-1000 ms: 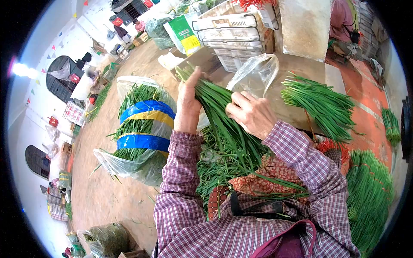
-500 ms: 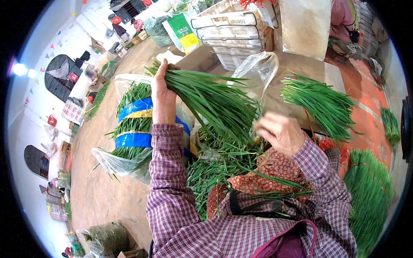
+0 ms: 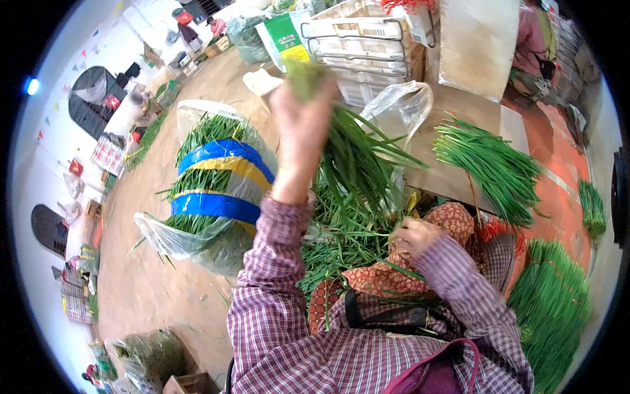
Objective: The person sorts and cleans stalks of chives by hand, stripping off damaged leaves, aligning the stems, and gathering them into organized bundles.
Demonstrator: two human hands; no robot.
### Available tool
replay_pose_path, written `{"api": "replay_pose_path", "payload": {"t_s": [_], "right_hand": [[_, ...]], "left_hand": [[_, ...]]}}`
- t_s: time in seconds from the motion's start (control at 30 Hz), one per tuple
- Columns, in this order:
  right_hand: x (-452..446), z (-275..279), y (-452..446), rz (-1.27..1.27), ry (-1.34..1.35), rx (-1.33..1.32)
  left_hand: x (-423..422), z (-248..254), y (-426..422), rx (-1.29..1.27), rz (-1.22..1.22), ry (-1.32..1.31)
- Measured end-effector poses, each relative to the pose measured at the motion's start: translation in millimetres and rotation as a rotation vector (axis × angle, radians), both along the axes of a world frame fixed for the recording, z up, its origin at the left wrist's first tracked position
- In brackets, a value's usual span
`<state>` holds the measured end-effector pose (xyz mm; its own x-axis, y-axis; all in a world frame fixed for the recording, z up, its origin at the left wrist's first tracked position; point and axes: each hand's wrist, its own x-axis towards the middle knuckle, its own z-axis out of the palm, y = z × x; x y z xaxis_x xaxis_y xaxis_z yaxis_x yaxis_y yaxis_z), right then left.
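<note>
My left hand (image 3: 300, 131), blurred by motion, is raised in front of me and closed around a bunch of garlic chives (image 3: 361, 157). The cut ends stick up above the fist, and the long green leaves hang down to the right. My right hand (image 3: 418, 238) is low by my lap, its fingers curled together. A thin pale chive leaf (image 3: 373, 234) runs to its fingertips. Loose chive leaves (image 3: 348, 259) pile up below both hands, some over the red patterned cloth (image 3: 374, 276) on my lap.
A neat chive bundle (image 3: 489, 164) lies on the board at right, with a bigger stack (image 3: 551, 308) below. To the left stands a clear bag of leaves with blue and yellow bands (image 3: 223, 208). White crates (image 3: 357, 49) stand ahead; other people sit farther off.
My left hand has moved right with the chives, turning so the leaves hang more steeply. My right hand has dropped down and left toward my lap, away from the leaf tips.
</note>
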<state>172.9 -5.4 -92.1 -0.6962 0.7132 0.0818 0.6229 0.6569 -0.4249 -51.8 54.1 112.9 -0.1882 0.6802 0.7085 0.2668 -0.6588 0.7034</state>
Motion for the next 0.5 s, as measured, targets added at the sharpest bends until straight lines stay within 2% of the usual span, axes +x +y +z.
{"api": "replay_pose_path", "payload": {"t_s": [0.03, 0.07, 0.1, 0.13, 0.17, 0.2, 0.23, 0.27, 0.33, 0.37, 0.43, 0.5], "right_hand": [[19, -3, -5, 0.031, 0.077, 0.137], [37, 12, -5, -0.047, -0.005, 0.073], [60, 24, -5, -0.091, 0.099, 0.095], [80, 44, -7, -0.149, 0.229, 0.093], [98, 54, -7, -0.267, 0.238, 0.094], [118, 59, -4, -0.321, 0.245, 0.25], [138, 59, -1, -0.307, 0.324, 0.285], [141, 73, -10, -0.41, 0.41, 0.218], [147, 79, -23, -0.557, 0.584, 0.165], [148, 82, -28, -0.578, 0.556, 0.16], [139, 90, -37, -0.594, 0.636, 0.058], [134, 92, -41, -0.608, 0.614, 0.044]], "left_hand": [[12, -9, -6, 0.084, 0.098, 0.234], [32, -18, -13, 0.231, 0.121, 0.41], [47, -45, -15, 0.19, 0.138, 0.558], [74, -59, -28, 0.369, 0.151, 0.59], [93, -72, -43, 0.244, 0.085, 0.78], [117, -88, -57, 0.215, -0.002, 0.807], [140, -116, -66, 0.289, -0.022, 0.829], [162, -143, -78, 0.32, -0.077, 0.824], [197, -184, -113, 0.176, -0.257, 0.969], [215, -207, -132, 0.175, -0.282, 0.982], [222, -220, -155, 0.3, -0.306, 1.19], [222, -225, -164, 0.324, -0.329, 1.231]]}}
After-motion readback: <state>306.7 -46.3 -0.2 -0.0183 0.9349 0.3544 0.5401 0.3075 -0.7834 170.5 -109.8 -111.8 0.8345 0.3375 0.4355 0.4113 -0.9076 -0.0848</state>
